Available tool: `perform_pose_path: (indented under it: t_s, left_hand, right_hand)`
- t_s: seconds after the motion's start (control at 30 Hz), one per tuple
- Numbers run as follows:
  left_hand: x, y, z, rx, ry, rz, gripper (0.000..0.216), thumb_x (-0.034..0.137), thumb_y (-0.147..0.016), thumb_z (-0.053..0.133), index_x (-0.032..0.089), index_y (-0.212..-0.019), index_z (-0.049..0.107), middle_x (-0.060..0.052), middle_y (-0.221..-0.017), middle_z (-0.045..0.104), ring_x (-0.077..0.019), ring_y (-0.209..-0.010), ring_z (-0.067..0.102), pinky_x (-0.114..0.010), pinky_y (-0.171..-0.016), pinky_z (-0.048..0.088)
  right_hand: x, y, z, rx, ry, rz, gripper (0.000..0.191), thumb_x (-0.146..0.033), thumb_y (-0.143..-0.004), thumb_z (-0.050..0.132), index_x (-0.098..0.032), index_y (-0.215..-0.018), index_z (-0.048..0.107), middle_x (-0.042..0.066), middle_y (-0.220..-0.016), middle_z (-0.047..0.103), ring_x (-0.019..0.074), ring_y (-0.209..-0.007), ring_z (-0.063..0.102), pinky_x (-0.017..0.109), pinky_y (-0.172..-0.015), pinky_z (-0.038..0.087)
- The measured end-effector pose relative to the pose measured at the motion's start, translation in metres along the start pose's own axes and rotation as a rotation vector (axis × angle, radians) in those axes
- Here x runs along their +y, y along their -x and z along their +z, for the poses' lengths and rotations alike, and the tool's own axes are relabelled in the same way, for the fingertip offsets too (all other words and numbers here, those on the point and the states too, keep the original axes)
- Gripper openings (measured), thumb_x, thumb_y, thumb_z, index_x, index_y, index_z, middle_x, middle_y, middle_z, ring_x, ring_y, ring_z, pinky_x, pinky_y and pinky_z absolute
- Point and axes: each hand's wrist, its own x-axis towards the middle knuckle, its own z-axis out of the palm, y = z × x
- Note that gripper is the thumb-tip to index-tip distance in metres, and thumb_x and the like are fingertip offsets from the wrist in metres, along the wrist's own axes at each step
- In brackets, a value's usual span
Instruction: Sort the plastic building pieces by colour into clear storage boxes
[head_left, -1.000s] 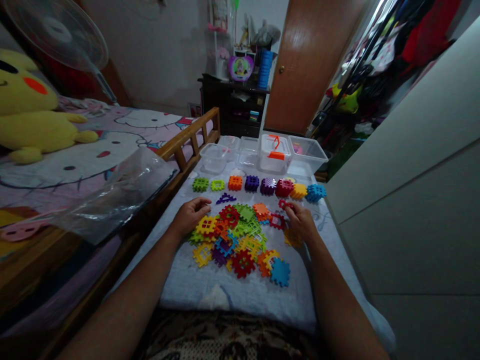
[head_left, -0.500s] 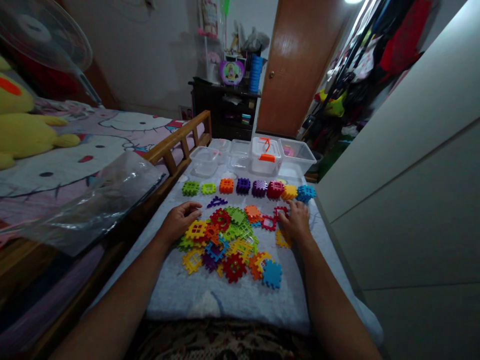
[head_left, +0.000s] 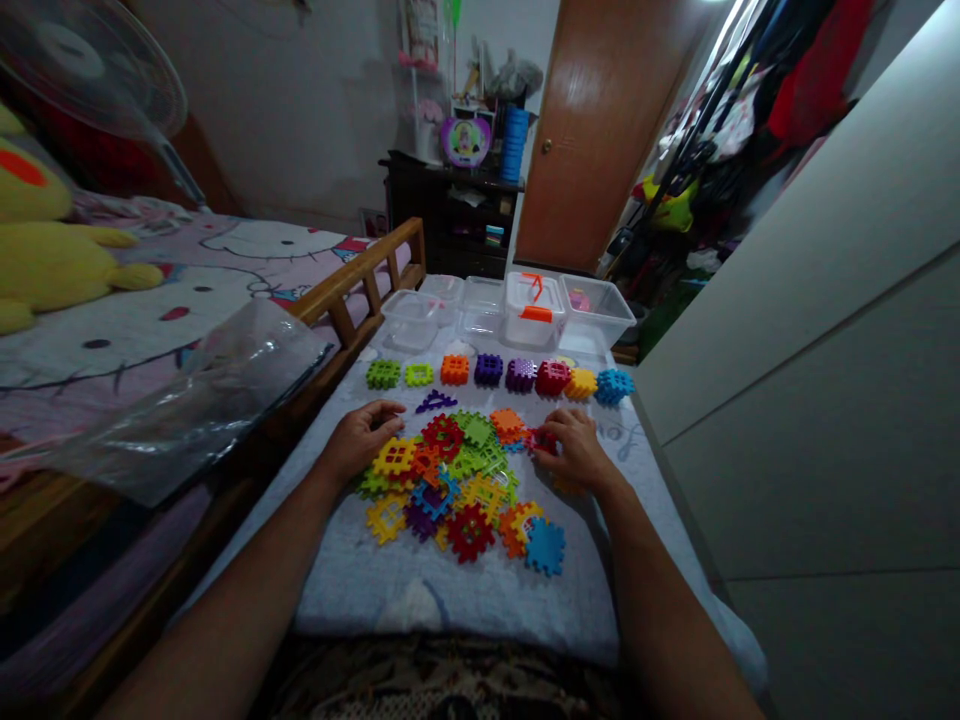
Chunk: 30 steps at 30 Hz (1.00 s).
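A heap of interlocking plastic tiles (head_left: 480,462) in many colours lies on the cloth in front of me. My right hand (head_left: 576,448) is at the heap's right side, its fingers closed on a red square tile (head_left: 541,440), partly hidden by them. A yellow tile (head_left: 568,486) shows beneath that hand's wrist. Left of the heap, my left hand (head_left: 366,440) rests with fingers loosely bent, thumb apart, holding nothing. Its closest neighbours are a yellow window tile (head_left: 394,456) and a purple triangular tile (head_left: 436,401). A blue tile (head_left: 545,546) lies at the near right.
Behind the heap runs a row of colour-sorted tile stacks, from a green stack (head_left: 383,374) to a blue stack (head_left: 614,386). Clear plastic boxes (head_left: 411,322) and a lidded box with orange handle (head_left: 534,318) stand farther back. A wooden bed rail (head_left: 360,275) borders the left.
My right hand has moved left, bringing a red tile over to the other red tile beside the heap. My left hand has stayed in place.
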Motion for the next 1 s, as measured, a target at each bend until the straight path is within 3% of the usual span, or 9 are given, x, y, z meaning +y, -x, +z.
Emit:
perform_pose_path:
  t_s: [0.27,0.5,0.63,0.77,0.87,1.0]
  left_hand:
    - [0.006,0.002,0.001,0.008,0.006,-0.005,0.043,0.05,-0.068,0.07,0.017,-0.095,0.069,-0.004,-0.078,0.07,-0.0196,-0.072,0.063,-0.029,-0.066,0.048]
    - [0.001,0.001,0.001,0.003,0.005,0.004,0.044,0.05,-0.069,0.07,0.016,-0.097,0.069,-0.003,-0.079,0.069,-0.0192,-0.073,0.062,-0.028,-0.067,0.047]
    - [0.0,0.001,0.0,-0.012,-0.006,0.005,0.046,0.051,-0.071,0.069,0.016,-0.1,0.068,-0.003,-0.078,0.067,-0.0178,-0.07,0.06,-0.027,-0.064,0.047]
    - [-0.002,0.001,0.0,-0.01,-0.013,0.01,0.047,0.052,-0.071,0.069,0.016,-0.101,0.069,-0.003,-0.08,0.068,-0.018,-0.071,0.061,-0.026,-0.063,0.047]
    - [-0.004,0.0,0.0,-0.006,-0.008,0.001,0.048,0.052,-0.071,0.07,0.016,-0.102,0.069,-0.004,-0.082,0.069,-0.0185,-0.072,0.062,-0.027,-0.063,0.047]
    - [-0.006,0.0,-0.001,-0.017,-0.01,0.003,0.048,0.052,-0.072,0.069,0.016,-0.104,0.068,-0.005,-0.083,0.069,-0.0191,-0.073,0.062,-0.028,-0.064,0.048]
  right_hand:
    - [0.006,-0.002,0.0,0.034,-0.225,-0.08,0.018,-0.027,-0.085,0.057,-0.02,-0.079,0.072,0.006,-0.086,0.068,0.0206,-0.085,0.057,0.035,-0.084,0.041]
    - [0.016,0.0,0.005,0.164,-0.565,0.118,0.027,-0.037,-0.091,0.046,-0.02,-0.08,0.064,0.0,-0.067,0.061,0.0158,-0.063,0.056,0.028,-0.062,0.042]
    - [0.028,-0.002,0.009,0.377,-0.615,0.205,0.029,-0.041,-0.092,0.045,-0.02,-0.084,0.064,0.001,-0.07,0.061,0.0167,-0.063,0.056,0.029,-0.062,0.043]
    - [0.037,-0.001,0.006,0.637,-0.43,0.195,0.023,-0.035,-0.091,0.049,-0.02,-0.089,0.066,0.006,-0.087,0.063,0.0197,-0.078,0.059,0.033,-0.073,0.047]
    - [0.04,0.0,0.007,0.585,-0.306,0.164,0.019,-0.031,-0.09,0.051,-0.019,-0.088,0.066,0.008,-0.093,0.062,0.0202,-0.082,0.058,0.033,-0.074,0.047]
    - [0.045,0.001,0.012,0.326,-0.177,0.142,0.01,-0.024,-0.083,0.058,-0.019,-0.076,0.063,0.005,-0.084,0.059,0.0174,-0.073,0.055,0.031,-0.069,0.044]
